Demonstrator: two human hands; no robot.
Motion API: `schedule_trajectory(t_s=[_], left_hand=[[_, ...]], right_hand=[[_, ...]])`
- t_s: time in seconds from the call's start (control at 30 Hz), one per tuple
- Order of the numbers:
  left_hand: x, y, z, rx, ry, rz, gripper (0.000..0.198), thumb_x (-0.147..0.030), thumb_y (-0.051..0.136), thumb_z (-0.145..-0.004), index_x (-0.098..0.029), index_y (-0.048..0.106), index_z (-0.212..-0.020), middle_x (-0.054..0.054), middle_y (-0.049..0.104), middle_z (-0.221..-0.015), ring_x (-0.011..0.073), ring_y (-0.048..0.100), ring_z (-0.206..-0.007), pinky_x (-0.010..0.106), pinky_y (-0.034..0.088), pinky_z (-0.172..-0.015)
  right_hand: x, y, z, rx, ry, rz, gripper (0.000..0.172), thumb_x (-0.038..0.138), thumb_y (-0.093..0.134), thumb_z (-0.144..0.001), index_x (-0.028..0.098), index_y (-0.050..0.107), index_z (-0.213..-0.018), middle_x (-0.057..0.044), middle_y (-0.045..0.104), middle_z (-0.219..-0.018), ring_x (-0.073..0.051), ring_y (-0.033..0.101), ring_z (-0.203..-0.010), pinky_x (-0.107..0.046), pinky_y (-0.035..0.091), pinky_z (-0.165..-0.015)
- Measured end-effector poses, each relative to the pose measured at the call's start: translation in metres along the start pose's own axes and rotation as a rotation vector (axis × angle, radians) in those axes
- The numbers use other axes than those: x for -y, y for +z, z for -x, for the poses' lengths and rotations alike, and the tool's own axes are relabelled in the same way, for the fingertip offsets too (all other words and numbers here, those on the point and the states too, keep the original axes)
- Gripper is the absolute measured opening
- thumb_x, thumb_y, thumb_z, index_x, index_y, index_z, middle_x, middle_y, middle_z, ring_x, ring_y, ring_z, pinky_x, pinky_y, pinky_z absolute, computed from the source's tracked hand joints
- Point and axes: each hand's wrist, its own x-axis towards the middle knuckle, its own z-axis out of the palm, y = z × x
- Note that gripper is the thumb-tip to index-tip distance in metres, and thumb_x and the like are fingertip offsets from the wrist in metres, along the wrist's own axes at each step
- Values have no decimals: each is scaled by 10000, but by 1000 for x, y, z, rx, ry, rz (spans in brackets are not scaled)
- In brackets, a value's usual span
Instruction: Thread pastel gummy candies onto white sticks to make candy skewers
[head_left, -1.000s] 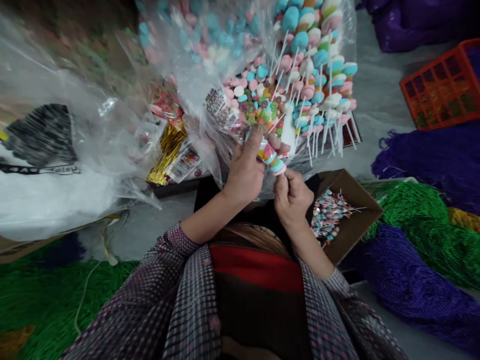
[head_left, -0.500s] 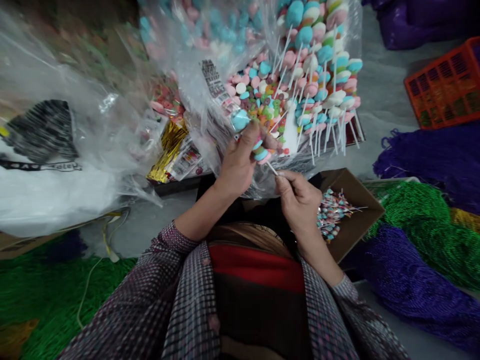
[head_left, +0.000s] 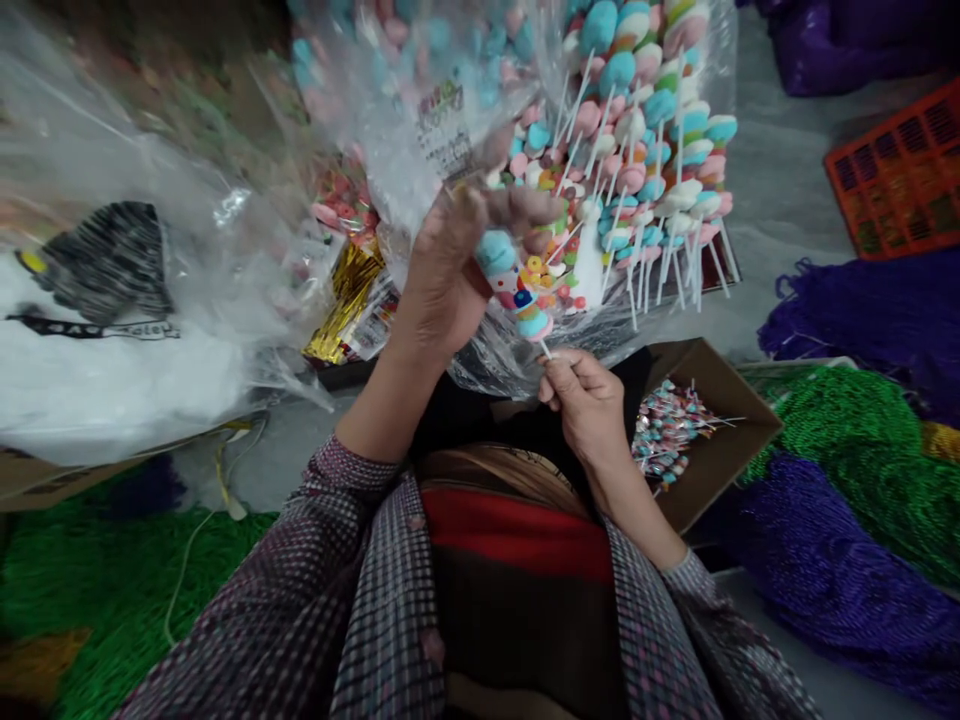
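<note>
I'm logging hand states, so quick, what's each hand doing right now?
Left hand: open, fingers loosely curled beside the candy skewer; whether it touches cannot be told.
Right hand: closed, holding the skewer's white stick.

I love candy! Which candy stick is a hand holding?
The blue-topped candy stick: the right hand pinches its white stick. The other candy sticks lie piled up beyond or in the cardboard box.

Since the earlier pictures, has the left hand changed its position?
Yes. Judged against the cardboard box, the left hand has moved toward the top left of the picture, farther from the box.
</note>
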Motion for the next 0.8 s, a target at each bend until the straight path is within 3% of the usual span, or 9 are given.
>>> schedule_trajectory(t_s=[0.07,0.13,0.2,0.3,0.4,0.47,0.63,0.7,0.8], left_hand=[[9,12,1,-78,10,-38,126,-328,574,-996,-276,673,-937,1,620,-760,216,707,-1077,346,591,-870],[22,21,6,-166,20,-56,227,-359,590,-991,-240,600,-797,-12,553,-702,191,715,-993,321,583,-855],[37,23,13,-115,72,-22,292,-375,584,-994,-232,544,-743,-21,523,-685,166,710,-911,303,581,-824],[56,16,25,32,95,-19,306,-400,620,-973,-223,546,-734,-31,510,-673,140,692,-805,271,577,-752],[63,3,31,10,33,-152,349,-482,650,-942,-212,550,-744,-28,550,-686,131,682,-771,239,562,-683],[59,-2,28,-33,19,-198,354,-504,647,-940,-213,547,-765,-29,561,-684,133,684,-784,232,557,-678],[45,1,16,-35,33,-167,360,-471,590,-981,-206,542,-743,-28,546,-661,137,683,-777,255,565,-697],[50,1,21,44,28,-169,396,-488,605,-967,-197,553,-703,-24,559,-652,130,676,-750,258,572,-708],[64,-7,34,142,-129,-255,370,-536,701,-887,-191,634,-771,-4,661,-747,105,659,-688,229,560,-657]], right_hand=[[1,2,0,-76,-135,200,219,446,647,-933,238,716,-925,41,628,-616,-110,525,-518,-255,441,-534],[2,3,-1,-175,-286,417,188,402,638,-929,235,723,-911,-3,680,-702,-138,592,-611,-284,477,-614],[1,5,-5,-237,-357,508,195,407,640,-918,232,721,-895,-31,699,-756,-155,616,-664,-299,486,-648],[3,10,-11,-165,-232,284,283,504,614,-939,235,689,-891,16,613,-643,-128,541,-568,-279,457,-585],[8,12,-15,106,72,-145,386,610,609,-922,235,637,-833,105,381,-464,-83,319,-395,-240,354,-447],[13,10,-15,215,184,-273,413,640,612,-909,235,633,-833,123,354,-432,-72,265,-359,-231,313,-408],[24,8,-9,26,-117,134,294,525,688,-903,245,726,-984,45,633,-616,-100,523,-508,-254,412,-517],[27,11,-9,-30,-188,204,263,498,669,-924,242,731,-923,47,604,-590,-98,509,-505,-258,407,-522],[27,17,-12,50,-67,-35,354,542,623,-944,234,661,-774,80,482,-489,-76,376,-410,-237,322,-440]])
